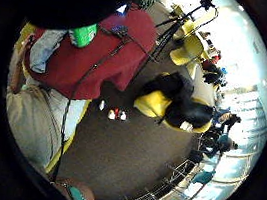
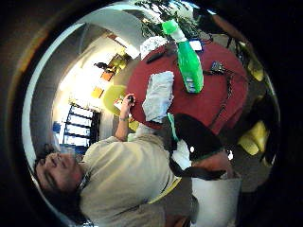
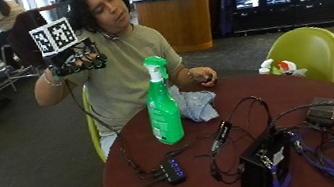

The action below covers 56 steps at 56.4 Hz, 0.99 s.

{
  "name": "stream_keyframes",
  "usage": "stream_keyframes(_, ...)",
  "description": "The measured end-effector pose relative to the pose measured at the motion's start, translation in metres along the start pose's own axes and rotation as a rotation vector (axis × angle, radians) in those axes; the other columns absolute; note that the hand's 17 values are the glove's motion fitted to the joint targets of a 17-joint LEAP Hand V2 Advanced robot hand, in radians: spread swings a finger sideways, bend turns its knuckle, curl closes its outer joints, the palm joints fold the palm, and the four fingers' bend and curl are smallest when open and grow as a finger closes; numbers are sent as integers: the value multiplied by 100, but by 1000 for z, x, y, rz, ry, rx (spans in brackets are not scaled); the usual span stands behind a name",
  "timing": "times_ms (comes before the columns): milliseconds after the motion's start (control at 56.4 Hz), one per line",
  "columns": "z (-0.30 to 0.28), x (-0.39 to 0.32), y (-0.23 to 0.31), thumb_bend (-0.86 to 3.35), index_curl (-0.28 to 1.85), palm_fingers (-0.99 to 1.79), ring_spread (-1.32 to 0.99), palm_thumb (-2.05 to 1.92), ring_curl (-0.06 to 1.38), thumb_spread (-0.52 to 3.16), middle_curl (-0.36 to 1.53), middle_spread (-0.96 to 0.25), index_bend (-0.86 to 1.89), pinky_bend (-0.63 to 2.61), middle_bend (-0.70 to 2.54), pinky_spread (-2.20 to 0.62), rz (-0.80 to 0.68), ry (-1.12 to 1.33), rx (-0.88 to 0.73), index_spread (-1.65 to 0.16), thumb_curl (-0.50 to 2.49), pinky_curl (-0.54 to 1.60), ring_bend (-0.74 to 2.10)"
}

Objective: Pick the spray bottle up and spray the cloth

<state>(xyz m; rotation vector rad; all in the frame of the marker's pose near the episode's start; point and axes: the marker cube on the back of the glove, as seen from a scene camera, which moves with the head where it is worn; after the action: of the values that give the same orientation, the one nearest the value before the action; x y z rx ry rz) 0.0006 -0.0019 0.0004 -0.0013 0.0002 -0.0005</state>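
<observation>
While the green spray bottle [image 3: 163, 105] stands upright on the round red table [image 3: 236, 107], close to the edge where I sit, nothing holds it. Just beside it, between the bottle and my body, the crumpled pale blue cloth [image 3: 195, 105] lies at that same edge. My bare left hand [image 3: 204, 75] rests on the table edge by the cloth, its fingers curled. My gloved right hand [image 3: 77, 58] is raised at shoulder height, well apart from the bottle and off the table, fingers loosely bent and holding nothing. Farther across the table lie black cables [image 3: 246, 126], a small hub [image 3: 172, 170] and a black box [image 3: 265, 164].
</observation>
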Motion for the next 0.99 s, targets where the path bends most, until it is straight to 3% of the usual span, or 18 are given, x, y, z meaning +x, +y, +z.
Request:
stream_keyframes(159,2,1,0,24,19,39,-7,45,13,85,15,-2,26,19,27,16,8,9,-19,-34,16,13,26)
stream_keyframes(425,16,3,5,15,26,38,-9,49,19,109,23,-2,18,19,22,20,82,-86,0,-40,25,20,26)
stream_keyframes(780,81,-44,-22,14,26,40,-4,69,26,118,28,0,12,27,18,23,112,-625,-17,-40,35,28,33)
stream_keyframes(992,95,-52,-76,12,21,57,-2,77,31,121,28,4,9,52,18,21,180,-892,164,-38,40,36,45)
